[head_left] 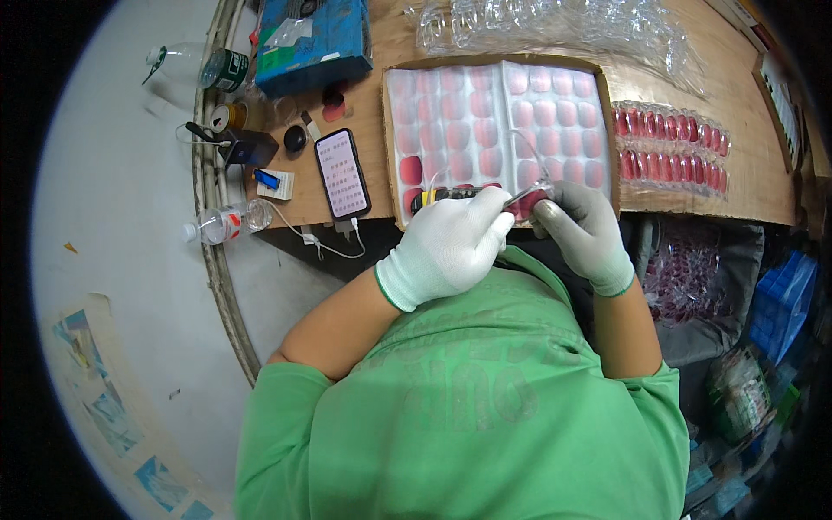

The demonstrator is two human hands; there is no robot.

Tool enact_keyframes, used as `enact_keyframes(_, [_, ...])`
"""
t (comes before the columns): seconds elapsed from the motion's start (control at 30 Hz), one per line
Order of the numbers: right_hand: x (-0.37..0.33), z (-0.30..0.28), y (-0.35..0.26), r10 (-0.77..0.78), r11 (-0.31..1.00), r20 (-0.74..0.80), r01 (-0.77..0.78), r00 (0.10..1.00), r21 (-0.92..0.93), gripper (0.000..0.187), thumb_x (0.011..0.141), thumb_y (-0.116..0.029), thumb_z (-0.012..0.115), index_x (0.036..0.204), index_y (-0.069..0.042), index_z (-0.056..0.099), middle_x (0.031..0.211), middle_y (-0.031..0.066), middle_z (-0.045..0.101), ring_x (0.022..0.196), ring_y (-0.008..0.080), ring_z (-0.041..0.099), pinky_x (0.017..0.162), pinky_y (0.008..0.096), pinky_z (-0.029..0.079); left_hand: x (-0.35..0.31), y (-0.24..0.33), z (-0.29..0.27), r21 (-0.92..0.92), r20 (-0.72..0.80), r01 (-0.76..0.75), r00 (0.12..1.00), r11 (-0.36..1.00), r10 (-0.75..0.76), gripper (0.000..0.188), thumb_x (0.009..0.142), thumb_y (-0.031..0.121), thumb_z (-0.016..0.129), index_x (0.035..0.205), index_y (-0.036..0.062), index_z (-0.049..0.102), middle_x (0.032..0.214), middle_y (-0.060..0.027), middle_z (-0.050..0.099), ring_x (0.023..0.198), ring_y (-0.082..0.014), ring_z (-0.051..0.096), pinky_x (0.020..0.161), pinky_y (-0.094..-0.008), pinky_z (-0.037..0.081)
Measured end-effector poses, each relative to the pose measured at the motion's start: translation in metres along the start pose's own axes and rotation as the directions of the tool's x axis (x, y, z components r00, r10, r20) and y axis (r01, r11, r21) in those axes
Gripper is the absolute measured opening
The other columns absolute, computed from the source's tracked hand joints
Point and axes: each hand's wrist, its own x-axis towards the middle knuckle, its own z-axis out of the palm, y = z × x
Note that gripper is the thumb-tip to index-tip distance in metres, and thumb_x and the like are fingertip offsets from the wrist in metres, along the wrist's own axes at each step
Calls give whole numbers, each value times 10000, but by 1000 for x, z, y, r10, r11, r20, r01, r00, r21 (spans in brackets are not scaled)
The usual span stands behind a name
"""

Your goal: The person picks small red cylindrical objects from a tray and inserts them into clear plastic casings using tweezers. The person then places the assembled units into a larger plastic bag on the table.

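Both of my hands wear white knit gloves with green cuffs and meet over the near edge of a lens tray (562, 139). They hold a clear-framed pair of glasses (537, 154) between them, its thin temples pointing away from me. A dark red lens (527, 206) shows at the right side of the frame. My left hand (458, 236) is closed at the left side, its fingertips partly hidden. Thumb and fingers of my right hand (588, 227) pinch the rim by the red lens. A black and yellow tool (442, 197) shows just beyond my left hand; its full shape is hidden.
Rows of red-lensed glasses (672, 143) lie right of the tray, clear frames (555, 24) behind it. Left are a lit phone (341, 173) on a cable, a blue box (314, 43) and bottles (227, 224). A dark bin (693, 277) of frames stands below the table's right side.
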Motion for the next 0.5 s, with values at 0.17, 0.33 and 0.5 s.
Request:
enact_keyframes(0.17, [-5, -4, -30, -193, 947, -6, 185, 981, -263, 138, 894, -100, 691, 956, 23, 690, 755, 164, 631, 632, 220, 585, 630, 340, 488, 3, 9, -5, -61, 10, -1, 1000, 998, 1, 180, 1001, 114, 548, 1136, 6, 600, 741, -144, 677, 677, -319, 701, 630, -396, 529])
enact_keyframes(0.33, [-8, 9, -42, -201, 894, -36, 169, 979, -414, 147, 870, -113, 731, 895, 23, 680, 730, 193, 613, 612, 302, 599, 598, 363, 480, 2, 3, -6, -17, -104, -157, 983, 988, 154, 242, 965, 118, 587, 1178, 2, 585, 816, -197, 675, 719, -382, 692, 635, -435, 528])
enact_keyframes(0.5, [2, 27, -39, -146, 926, -64, 113, 987, -360, 187, 871, -136, 741, 886, 40, 681, 715, 213, 615, 597, 329, 604, 566, 383, 472, -8, 2, -10, 127, -101, -46, 993, 991, 59, 253, 946, 116, 596, 1176, 12, 580, 809, -217, 660, 712, -417, 671, 620, -472, 526])
